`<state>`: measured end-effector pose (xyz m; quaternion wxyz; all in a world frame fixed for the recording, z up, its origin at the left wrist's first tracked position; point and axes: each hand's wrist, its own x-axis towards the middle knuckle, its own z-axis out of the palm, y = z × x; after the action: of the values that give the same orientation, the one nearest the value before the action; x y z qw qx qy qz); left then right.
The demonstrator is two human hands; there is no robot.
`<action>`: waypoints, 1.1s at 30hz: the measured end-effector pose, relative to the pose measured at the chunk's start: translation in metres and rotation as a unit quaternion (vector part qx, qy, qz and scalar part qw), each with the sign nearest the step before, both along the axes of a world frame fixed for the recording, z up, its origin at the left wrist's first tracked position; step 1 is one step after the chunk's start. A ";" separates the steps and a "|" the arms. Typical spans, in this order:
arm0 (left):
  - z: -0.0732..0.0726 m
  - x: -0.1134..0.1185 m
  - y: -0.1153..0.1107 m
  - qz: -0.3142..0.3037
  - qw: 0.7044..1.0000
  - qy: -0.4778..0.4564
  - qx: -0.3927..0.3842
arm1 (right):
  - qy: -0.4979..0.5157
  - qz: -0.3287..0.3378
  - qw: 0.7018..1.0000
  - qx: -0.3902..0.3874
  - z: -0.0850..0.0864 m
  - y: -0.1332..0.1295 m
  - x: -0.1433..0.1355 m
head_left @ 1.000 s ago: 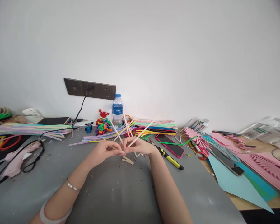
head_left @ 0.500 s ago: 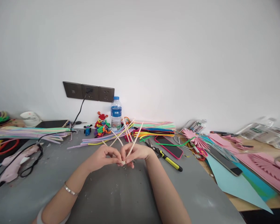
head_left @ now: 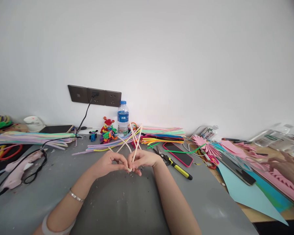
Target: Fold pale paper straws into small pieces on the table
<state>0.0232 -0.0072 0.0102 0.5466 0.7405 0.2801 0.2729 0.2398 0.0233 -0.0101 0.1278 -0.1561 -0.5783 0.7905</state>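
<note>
Several cream pipe cleaners are joined at a small knot between my fingertips, their free ends fanning upward and apart. My left hand pinches the joined base from the left. From the right, my right hand grips the same base with thumb and fingers, one stem rising in front of it. Both hands hover just over the grey mat. How the stems are wound at the base is partly hidden by the fingers.
Behind stand a water bottle and bundled coloured pipe cleaners. Yellow-black pliers and a pink-cased phone lie right. A pink glue gun with its cord lies left. Another person's hand is over pink folded paper at far right.
The right-hand cream stem has swung left and stands more upright, close to the others. Another person's hand has come in at the far right. The view has shifted slightly.
</note>
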 end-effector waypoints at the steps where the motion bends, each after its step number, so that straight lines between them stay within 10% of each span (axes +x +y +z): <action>1: -0.001 0.000 0.001 0.005 1.000 0.000 -0.002 | 0.002 -0.005 1.000 -0.001 0.000 0.000 0.000; 25: -0.002 0.001 0.002 0.020 1.000 0.021 0.008 | -0.022 -0.008 0.999 0.023 0.001 0.001 0.000; 33: -0.006 0.001 0.005 0.085 0.994 0.057 0.048 | 0.007 -0.149 0.986 0.069 0.008 0.001 -0.003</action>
<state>0.0240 -0.0018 0.0046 0.4680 0.7539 0.3594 0.2889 0.2365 0.0240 -0.0021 0.2589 -0.2253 -0.6011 0.7217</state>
